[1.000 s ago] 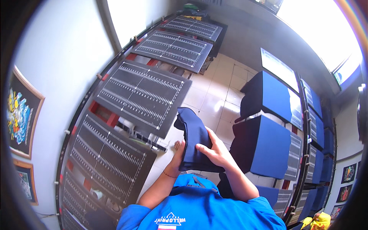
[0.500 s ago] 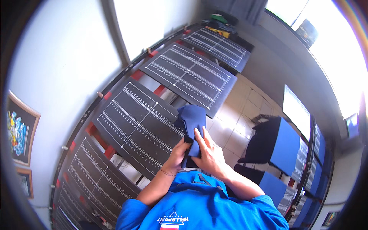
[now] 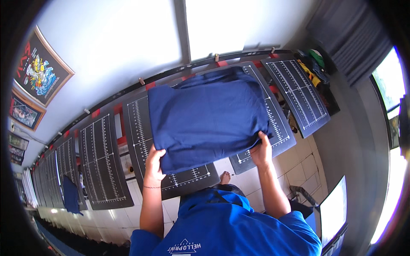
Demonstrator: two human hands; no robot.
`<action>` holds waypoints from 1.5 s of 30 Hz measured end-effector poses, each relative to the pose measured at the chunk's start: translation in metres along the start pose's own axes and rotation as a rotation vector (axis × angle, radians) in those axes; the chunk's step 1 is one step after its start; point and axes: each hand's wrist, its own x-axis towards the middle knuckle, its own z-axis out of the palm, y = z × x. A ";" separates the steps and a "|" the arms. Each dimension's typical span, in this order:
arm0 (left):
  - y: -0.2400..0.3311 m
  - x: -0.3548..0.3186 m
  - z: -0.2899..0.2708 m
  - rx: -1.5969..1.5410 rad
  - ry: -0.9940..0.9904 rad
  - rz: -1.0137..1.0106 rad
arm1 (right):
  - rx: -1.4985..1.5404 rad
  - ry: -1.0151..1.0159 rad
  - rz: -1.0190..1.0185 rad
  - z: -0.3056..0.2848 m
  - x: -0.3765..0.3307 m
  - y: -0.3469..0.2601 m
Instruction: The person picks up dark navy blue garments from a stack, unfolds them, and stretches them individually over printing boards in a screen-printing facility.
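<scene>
A navy blue shirt (image 3: 205, 119) is spread out in front of me, held by its near corners. It hangs across two black printing boards, and its far edge is bunched in loose folds. My left hand (image 3: 154, 164) grips the near left corner, thumb on top of the cloth. My right hand (image 3: 261, 151) pinches the near right corner, its other fingers partly hidden under the fabric. Beneath the cloth show the left board (image 3: 139, 141) and the right board (image 3: 279, 123), both marked with white ruler lines. I cannot tell how much of the shirt rests on them.
More ruled black boards stand in a row to the left, such as one board (image 3: 100, 162), with a dark blue cloth (image 3: 71, 194) draped farther along. Another board (image 3: 294, 91) is at the far right, beside piled garments (image 3: 314, 66). A dark rail (image 3: 205, 62) runs behind. A bare foot (image 3: 225, 177) shows below.
The shirt was a folded bundle between my hands and is now opened wide. My hands have moved apart to its near corners. My view has turned toward the wall behind the boards.
</scene>
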 end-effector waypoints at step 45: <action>-0.239 0.063 0.114 1.119 -0.328 0.471 | -1.317 0.040 -0.345 -0.051 0.024 0.017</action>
